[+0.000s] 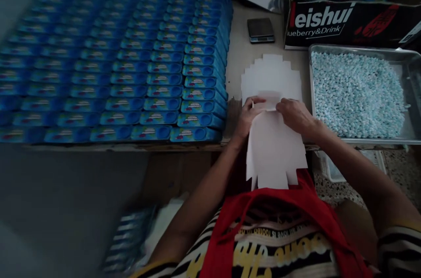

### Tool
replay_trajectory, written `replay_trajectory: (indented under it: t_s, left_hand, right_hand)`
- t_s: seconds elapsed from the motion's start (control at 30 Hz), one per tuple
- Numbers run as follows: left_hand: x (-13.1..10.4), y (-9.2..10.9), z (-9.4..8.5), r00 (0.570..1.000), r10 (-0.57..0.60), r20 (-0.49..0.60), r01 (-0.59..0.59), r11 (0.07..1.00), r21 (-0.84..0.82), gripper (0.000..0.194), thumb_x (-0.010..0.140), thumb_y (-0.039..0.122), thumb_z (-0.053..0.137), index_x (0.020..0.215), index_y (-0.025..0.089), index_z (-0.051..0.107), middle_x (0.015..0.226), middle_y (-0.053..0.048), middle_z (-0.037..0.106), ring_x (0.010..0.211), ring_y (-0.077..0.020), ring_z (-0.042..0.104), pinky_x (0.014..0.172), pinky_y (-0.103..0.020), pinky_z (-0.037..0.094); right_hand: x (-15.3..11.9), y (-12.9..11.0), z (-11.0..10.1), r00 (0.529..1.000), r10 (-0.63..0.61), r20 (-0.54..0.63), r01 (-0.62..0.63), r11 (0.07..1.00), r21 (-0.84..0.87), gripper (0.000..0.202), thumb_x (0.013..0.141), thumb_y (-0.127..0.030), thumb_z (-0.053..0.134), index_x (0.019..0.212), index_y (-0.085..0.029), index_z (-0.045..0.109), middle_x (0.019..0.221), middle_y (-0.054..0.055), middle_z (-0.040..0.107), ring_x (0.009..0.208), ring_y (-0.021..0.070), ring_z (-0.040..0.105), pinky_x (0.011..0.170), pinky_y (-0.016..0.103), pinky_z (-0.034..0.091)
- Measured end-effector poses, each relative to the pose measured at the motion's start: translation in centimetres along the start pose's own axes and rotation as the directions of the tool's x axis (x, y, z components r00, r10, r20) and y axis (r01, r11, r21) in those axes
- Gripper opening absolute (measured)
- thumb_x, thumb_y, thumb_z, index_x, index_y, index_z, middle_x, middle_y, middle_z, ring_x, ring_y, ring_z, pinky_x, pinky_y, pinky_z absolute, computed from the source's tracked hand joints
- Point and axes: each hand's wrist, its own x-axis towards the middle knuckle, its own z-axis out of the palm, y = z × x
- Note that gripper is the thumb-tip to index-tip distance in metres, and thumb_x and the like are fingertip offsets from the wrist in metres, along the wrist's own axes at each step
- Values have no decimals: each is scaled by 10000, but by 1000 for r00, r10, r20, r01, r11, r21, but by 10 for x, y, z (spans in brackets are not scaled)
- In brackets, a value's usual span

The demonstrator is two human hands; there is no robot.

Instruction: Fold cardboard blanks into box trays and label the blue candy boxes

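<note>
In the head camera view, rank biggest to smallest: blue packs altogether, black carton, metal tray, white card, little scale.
1. Blue packs together
2. Black carton and metal tray: too alike to rank, both cut off
3. White card
4. Scale

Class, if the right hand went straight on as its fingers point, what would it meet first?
Probably the left hand, just across the white card that the right hand holds, though depth is unclear.

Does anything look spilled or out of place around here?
Nothing looks clearly spilled. The tabletop beside the left hand has a ragged patch, perhaps worn or peeling. The teal pieces sit lopsidedly, heaped left in the metal tray.
</note>
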Motion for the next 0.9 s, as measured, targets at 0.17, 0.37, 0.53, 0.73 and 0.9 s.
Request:
replay_trajectory:
  t_s: [0.17, 0.37, 0.53, 0.73, 0.9]
  left_hand:
    - [3, 5, 3, 985, 104, -134, -108, 994, -22, 396, 912, 446, 603, 1243, 256, 494, 1159, -65, 699, 1068, -213, 697, 939, -350, 549]
    - [0, 13, -1, 961, 216, -171, -172, 955, 241, 147, 1006, 332, 522, 1050, 246, 632, 1104, -52, 737, 1120, -215, 667, 999, -349, 517]
    - [6, 16, 0, 960, 157, -232, -103, 968, 229, 268, 1028, 389, 514, 832, 235, 611, 882, -16, 719, 970, -188, 663, 879, -299, 513]
    - [20, 16, -10, 984, -30, -176, 64, 980, 190, 230, 819, 229, 730, 1047, 222, 710, 1017, -16, 775, 868, -168, 675, 830, -288, 533]
    - [26, 19, -8, 990, -25, -140, 90, 872, 482, 211, 855, 225, 708, 1046, 234, 797, 1096, -60, 800, 1072, -258, 711, 1036, -408, 517]
  right_hand:
    - [16, -12, 8, 996, 67, -56, -69, 997, -35, 331, 1003, -76, 401, 1096, -152, 709, 1085, 144, 742, 892, 229, 643, 742, 354, 451]
    - [-2, -38, 20, 936, 243, -257, -214, 968, 133, 414, 958, -63, 398, 1330, -113, 573, 1125, 191, 721, 1014, 292, 641, 863, 426, 528]
    - [-9, -30, 16, 916, 290, -278, -200, 929, 311, 606, 910, -51, 367, 1511, -106, 414, 1026, 154, 761, 967, 288, 701, 895, 454, 552]
    - [0, 0, -1, 957, 267, -117, -214, 916, 340, 526, 861, -78, 488, 1361, -144, 638, 918, 88, 785, 865, 247, 718, 816, 367, 526]
    - [4, -1, -14, 973, 220, -70, -188, 931, 313, 493, 880, -114, 530, 1344, -169, 685, 992, 90, 802, 882, 235, 726, 829, 343, 507]
